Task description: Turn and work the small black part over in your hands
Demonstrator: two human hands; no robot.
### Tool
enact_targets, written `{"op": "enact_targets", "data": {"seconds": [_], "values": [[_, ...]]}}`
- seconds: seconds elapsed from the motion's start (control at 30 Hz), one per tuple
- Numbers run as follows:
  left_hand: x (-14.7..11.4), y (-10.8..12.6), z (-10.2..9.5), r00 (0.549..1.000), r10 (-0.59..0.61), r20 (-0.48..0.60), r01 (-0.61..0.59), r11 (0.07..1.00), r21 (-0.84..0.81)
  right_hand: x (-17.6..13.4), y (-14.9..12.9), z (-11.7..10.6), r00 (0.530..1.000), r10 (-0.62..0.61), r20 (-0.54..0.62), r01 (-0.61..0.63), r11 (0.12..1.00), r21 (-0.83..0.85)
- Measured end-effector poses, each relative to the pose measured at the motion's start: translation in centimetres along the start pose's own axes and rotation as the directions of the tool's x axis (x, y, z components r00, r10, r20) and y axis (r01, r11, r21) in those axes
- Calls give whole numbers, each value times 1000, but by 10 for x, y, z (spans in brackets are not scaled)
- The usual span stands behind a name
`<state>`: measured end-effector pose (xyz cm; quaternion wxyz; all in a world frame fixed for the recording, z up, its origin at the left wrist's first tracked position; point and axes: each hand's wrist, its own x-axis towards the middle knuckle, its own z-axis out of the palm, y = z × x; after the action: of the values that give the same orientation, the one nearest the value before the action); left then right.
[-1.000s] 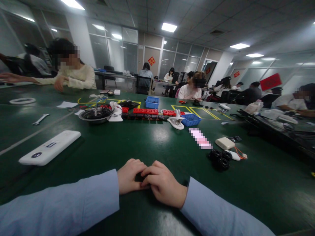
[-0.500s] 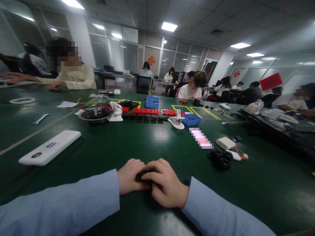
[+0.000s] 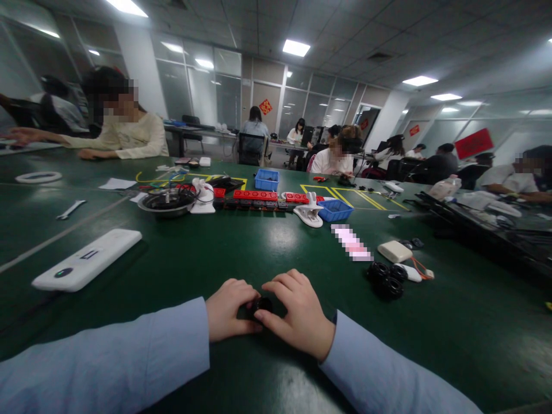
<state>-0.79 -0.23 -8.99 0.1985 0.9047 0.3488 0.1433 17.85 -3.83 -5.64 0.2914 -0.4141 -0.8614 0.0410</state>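
Note:
My left hand [image 3: 232, 310] is curled round a small, round black part [image 3: 262, 305], gripping it between thumb and fingers just at the table. Its exact kind is hard to make out, since both hands partly cover it. My right hand [image 3: 297, 313] is at the part's right side, its fingers arched and spread apart. The right thumb reaches the part's edge, while the other right fingers stand off it. Right of the hands lies a cluster of black wheel-like rings [image 3: 388, 280].
On the green table [image 3: 207, 259] lie a long white device [image 3: 88, 259], a wrench [image 3: 71, 209], a metal bowl [image 3: 166, 202], red blocks [image 3: 255, 195], white clips [image 3: 309, 210], blue baskets [image 3: 335, 209] and a cream box [image 3: 394, 251]. Several people sit around.
My right hand has loosened from the black part: its fingers have lifted and spread, uncovering more of the part. My left hand stays in place round it.

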Motion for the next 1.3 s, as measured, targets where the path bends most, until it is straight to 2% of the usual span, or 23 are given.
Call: {"op": "enact_targets", "data": {"seconds": [0.2,0.6,0.83,1.17,1.3], "values": [[0,1,-1,1000,2,6,-2,1000,-17,0,0,4,997,-21,78,26,998,-59],[0,2,-1,1000,1,7,-1,1000,-1,-2,1,6,994,-50,101,58,995,-82],[1,3,-1,1000,-8,-1,8,1000,7,-2,1,8,993,-76,94,82,995,-63],[0,3,-6,999,-1,50,3,999,-36,1,0,1,977,-152,148,152,988,16],[0,3,-4,999,-5,37,6,999,-31,1,0,1,973,-171,154,164,985,55]]}}
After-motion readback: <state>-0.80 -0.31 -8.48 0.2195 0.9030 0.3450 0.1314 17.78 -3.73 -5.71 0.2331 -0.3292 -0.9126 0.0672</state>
